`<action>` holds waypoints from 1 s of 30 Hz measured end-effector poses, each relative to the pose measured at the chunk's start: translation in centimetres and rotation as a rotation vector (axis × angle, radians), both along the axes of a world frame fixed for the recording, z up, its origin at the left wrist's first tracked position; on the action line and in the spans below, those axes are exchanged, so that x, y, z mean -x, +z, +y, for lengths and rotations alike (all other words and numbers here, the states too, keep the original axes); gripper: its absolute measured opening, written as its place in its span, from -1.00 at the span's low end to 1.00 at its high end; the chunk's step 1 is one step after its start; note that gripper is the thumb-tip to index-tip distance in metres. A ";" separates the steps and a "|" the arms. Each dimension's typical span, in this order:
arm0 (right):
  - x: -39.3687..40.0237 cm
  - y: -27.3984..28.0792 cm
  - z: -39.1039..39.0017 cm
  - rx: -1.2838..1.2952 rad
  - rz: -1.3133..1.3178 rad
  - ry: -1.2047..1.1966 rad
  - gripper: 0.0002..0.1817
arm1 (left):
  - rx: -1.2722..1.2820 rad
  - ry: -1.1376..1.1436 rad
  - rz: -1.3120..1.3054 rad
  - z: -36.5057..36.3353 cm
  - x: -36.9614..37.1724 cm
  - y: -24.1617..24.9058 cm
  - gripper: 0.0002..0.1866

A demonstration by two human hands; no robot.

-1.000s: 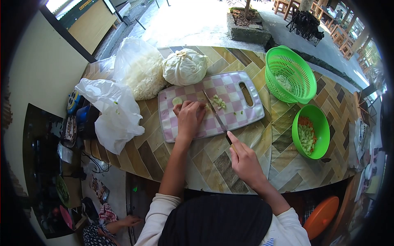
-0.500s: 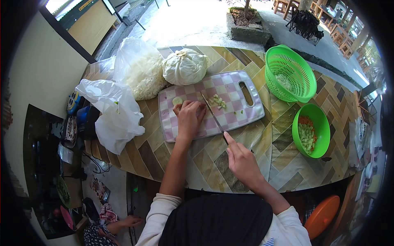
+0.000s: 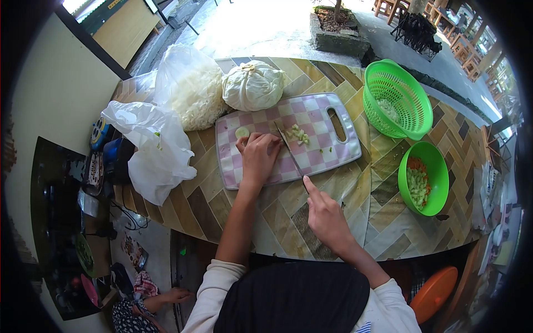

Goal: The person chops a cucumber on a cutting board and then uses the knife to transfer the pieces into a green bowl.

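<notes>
My left hand (image 3: 259,157) rests on the pink-and-white checkered cutting board (image 3: 230,164), its fingers curled down and hiding what they press on. A pale round vegetable piece (image 3: 242,132) lies just beyond those fingertips. My right hand (image 3: 326,216) grips a knife (image 3: 292,155) by its handle. The blade slants across the board, close to the right side of my left fingers. Beside the blade sits a small pile of pale green diced pieces (image 3: 297,135).
Behind the board stand a whole cabbage (image 3: 253,86) and a clear bag of pale shreds (image 3: 191,102). A white plastic bag (image 3: 158,166) lies left. To the right are a green colander (image 3: 408,91) and a green bowl (image 3: 440,172) of chopped vegetables. Another person's hand (image 3: 179,295) shows lower left.
The view has shifted slightly. Both hands keep nearly the same places, and the knife blade stays beside my left fingers at a slightly different angle.
</notes>
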State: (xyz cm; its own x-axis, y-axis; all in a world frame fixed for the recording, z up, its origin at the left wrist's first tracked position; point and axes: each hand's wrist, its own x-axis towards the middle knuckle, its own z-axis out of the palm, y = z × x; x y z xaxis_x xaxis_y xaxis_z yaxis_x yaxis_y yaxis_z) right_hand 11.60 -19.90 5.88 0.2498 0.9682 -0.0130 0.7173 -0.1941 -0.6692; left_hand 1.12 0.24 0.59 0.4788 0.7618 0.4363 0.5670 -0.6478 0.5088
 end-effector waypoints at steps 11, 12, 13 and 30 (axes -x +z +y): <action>-1.2 0.7 -1.3 -0.099 0.110 -0.051 -0.41 | 0.011 -0.004 -0.003 0.2 0.1 -0.3 -0.88; -1.2 0.9 -1.2 -0.103 0.108 -0.048 -0.42 | 0.021 -0.007 -0.005 0.2 0.1 -0.3 -0.88; -1.2 1.1 -1.0 -0.109 0.106 -0.045 -0.42 | 0.029 -0.012 -0.008 0.3 0.1 -0.3 -0.88; -0.5 0.9 -0.6 -0.097 0.047 0.020 -0.41 | 0.022 -0.017 0.006 0.2 0.3 -0.2 -0.86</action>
